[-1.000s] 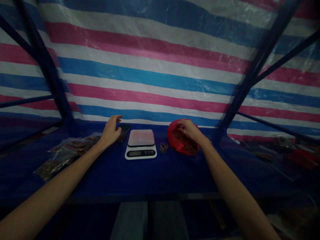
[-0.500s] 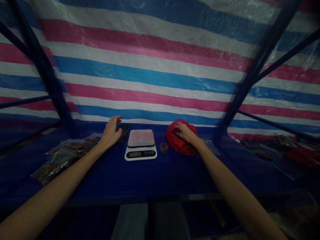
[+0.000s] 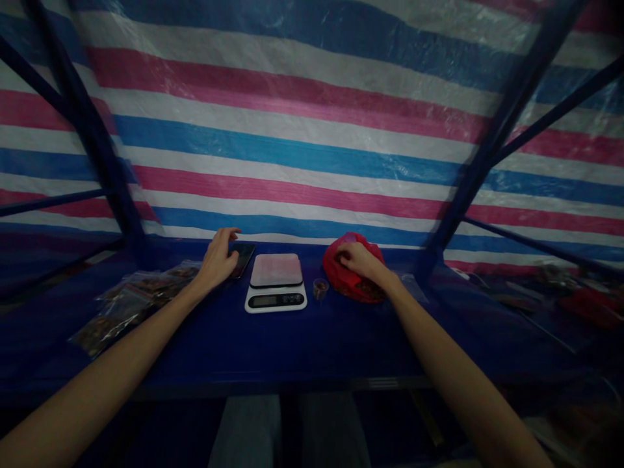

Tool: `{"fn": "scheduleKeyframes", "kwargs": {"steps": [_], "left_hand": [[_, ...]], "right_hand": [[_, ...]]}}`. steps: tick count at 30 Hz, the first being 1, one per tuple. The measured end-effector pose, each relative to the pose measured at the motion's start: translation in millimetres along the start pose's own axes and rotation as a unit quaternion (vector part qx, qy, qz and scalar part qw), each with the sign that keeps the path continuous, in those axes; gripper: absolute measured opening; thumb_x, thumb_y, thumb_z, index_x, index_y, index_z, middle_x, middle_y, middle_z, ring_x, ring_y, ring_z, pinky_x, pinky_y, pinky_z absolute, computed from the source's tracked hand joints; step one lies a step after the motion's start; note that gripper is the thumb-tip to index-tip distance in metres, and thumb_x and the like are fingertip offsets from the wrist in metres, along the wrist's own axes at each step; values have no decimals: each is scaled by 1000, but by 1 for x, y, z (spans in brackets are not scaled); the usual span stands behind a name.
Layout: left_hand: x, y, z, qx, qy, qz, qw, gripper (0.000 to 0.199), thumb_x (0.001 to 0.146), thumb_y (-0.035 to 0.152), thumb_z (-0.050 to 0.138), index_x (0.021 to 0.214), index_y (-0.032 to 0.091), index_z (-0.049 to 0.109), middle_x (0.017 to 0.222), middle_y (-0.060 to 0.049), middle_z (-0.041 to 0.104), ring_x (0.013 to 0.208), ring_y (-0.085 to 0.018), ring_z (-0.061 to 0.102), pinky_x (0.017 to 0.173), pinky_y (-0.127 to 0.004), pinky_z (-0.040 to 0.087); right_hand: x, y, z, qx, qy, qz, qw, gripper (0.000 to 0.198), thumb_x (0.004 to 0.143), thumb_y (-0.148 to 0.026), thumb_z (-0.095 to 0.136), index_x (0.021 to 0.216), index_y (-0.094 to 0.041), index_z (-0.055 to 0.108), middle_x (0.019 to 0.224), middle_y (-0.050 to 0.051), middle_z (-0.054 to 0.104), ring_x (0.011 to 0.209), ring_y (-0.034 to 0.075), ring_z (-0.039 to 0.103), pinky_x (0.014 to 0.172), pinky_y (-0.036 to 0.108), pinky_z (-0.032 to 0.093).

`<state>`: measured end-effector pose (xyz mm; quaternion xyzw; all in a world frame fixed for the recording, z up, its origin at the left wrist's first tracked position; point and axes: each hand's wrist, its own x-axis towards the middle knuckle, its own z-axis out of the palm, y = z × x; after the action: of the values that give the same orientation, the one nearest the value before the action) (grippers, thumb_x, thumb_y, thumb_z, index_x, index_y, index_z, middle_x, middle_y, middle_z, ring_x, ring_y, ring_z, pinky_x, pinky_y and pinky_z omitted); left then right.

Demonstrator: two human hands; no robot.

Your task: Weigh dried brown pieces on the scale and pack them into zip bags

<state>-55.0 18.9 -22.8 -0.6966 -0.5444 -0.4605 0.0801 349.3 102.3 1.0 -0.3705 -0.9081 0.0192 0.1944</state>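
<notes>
Striped sheet: white, pink and blue bands (image 3: 302, 143) fill the background behind the table.
Blue frame: dark posts and braces (image 3: 478, 175) slope at both sides, in front of the sheet.
Blue table: its bare top (image 3: 292, 351) runs across the scene, with the person's legs (image 3: 248, 432) below its near edge.
Clear pouches: a pile (image 3: 114, 322) with brownish contents lies on the left, partly behind the left forearm.
Red bag: it sits open (image 3: 341, 283) on the table, right of the scale, with dark brown bits (image 3: 368, 289) inside.
White scale: it lies flat (image 3: 276, 283) between the two hands, a pale plate on top and a dark display strip along the near side; any reading is too dim to make out.
Right hand: it reaches into the mouth of the red bag (image 3: 363, 262), fingers curled downward; whether they pinch anything is hidden, so I cannot tell.
Left hand: relaxed and unclosed (image 3: 218, 260), thumb apart from fingers, beside the phone; contact is unclear.
Dark phone: it lies tilted (image 3: 244, 260) just left of the scale.
Flat clear bag: it lies (image 3: 413, 287) beyond the right wrist.
Small cup: clear, upright (image 3: 320, 289), between scale and red bag, with something brown inside.
</notes>
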Motion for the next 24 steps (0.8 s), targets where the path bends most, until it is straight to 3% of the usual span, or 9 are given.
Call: {"fn": "scheduleKeyframes", "kwargs": {"steps": [4, 10, 14, 18, 24], "left_hand": [[1, 2, -1, 2, 2, -6, 1000, 51, 71, 9, 48, 121, 19, 54, 109, -9, 55, 107, -27, 56, 101, -48, 47], [1, 8, -2, -3, 3, -6, 1000, 52, 70, 8, 47, 121, 20, 54, 109, -8, 55, 106, -26, 56, 101, -47, 47], [0, 9, 0, -8, -2, -3, 1000, 53, 71, 7, 47, 122, 20, 53, 110, -8, 55, 108, -25, 56, 100, -46, 47], [-1, 12, 2, -13, 1, 7, 1000, 54, 70, 6, 46, 122, 19, 53, 110, -9, 55, 109, -26, 56, 102, -48, 47], [-1, 25, 2, -18, -5, 23, 1000, 54, 71, 5, 46, 122, 20, 53, 111, -9, 55, 110, -26, 57, 102, -47, 47]], "right_hand": [[-2, 0, 1, -47, -15, 59, 997, 20, 88, -20, 61, 100, -11, 75, 104, 17, 75, 88, 24, 68, 75, 31, 47], [0, 2, 16, -13, -52, 49, 997, 23, 82, -5, 58, 99, -10, 73, 103, 16, 76, 87, 23, 70, 78, 30, 49], [-2, 3, 19, 45, -19, 8, 999, 26, 88, -9, 54, 108, -12, 71, 111, 16, 75, 96, 24, 70, 87, 33, 51], [-3, 5, 19, 94, 23, -23, 995, 23, 89, -9, 53, 101, -13, 72, 106, 15, 76, 94, 25, 69, 89, 38, 52], [-1, 4, 6, 90, 61, 16, 994, 18, 80, -6, 60, 86, -14, 75, 88, 9, 76, 79, 21, 67, 77, 33, 53]]}}
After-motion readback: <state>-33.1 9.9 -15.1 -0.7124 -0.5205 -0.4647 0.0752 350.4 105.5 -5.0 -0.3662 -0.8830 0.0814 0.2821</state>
